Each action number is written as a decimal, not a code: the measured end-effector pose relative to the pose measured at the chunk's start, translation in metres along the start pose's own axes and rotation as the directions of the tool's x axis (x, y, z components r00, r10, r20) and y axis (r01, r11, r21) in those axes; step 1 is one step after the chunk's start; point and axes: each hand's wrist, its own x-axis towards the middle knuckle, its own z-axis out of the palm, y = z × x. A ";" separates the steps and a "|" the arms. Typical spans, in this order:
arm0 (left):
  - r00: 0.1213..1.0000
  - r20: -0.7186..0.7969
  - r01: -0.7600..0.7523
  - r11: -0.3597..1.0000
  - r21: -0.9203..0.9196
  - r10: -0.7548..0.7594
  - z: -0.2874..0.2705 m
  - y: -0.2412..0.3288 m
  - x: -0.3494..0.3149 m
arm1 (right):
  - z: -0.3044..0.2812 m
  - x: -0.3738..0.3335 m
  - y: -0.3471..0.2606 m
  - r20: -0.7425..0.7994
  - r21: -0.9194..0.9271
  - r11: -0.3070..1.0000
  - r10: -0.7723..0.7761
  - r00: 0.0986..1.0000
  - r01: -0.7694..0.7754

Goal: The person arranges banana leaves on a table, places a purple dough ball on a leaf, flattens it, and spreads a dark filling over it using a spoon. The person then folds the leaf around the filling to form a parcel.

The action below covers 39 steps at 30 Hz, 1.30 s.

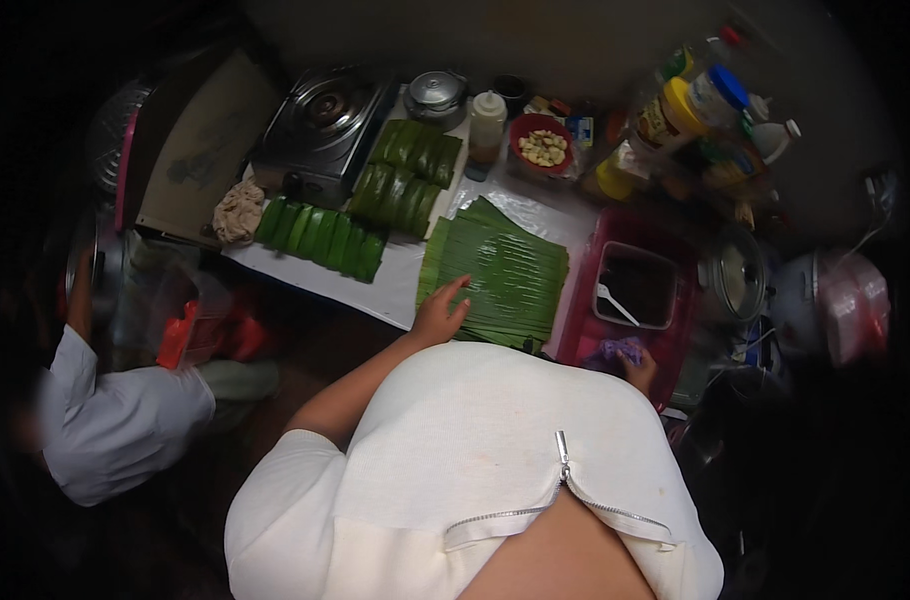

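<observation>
A stack of cut banana leaves [505, 265] lies on the table in front of me, its top leaf wet and shiny. My left hand [443, 312] rests at the stack's near left edge, fingers apart, holding nothing. On the right, my right hand [640, 370] is closed on a crumpled purple cloth [620, 350] at the near end of a dark pink tray [587, 300]. Inside that tray sits a clear rectangular container [643, 258] with dark contents and a white spoon [615, 304]. Leaf-wrapped parcels [320, 236] lie in rows left of the stack, with darker ones [395, 198] behind.
A gas stove [325, 125] stands at the back left, beside a lidded pot [436, 95] and a squeeze bottle [487, 125]. A red bowl [542, 145] holds pale chunks. Jars [670, 110] crowd the back right. Another person [125, 420] is at the far left, near a clear bin [190, 305].
</observation>
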 end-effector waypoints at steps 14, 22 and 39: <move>0.966 -0.087 0.239 0.968 -0.071 -0.245 -0.003 -0.055 0.012 | -0.005 -0.024 -0.038 -0.501 0.232 0.971 0.170 0.849 -0.058; 0.961 -0.048 0.264 0.954 -0.145 -0.274 0.001 -0.050 0.007 | -0.023 -0.018 -0.040 -0.621 0.429 0.902 0.248 0.744 0.058; 0.678 0.697 0.704 0.478 -0.525 -0.233 0.081 0.128 0.068 | 0.022 -0.023 -0.231 0.246 -0.082 0.966 -0.220 0.944 0.247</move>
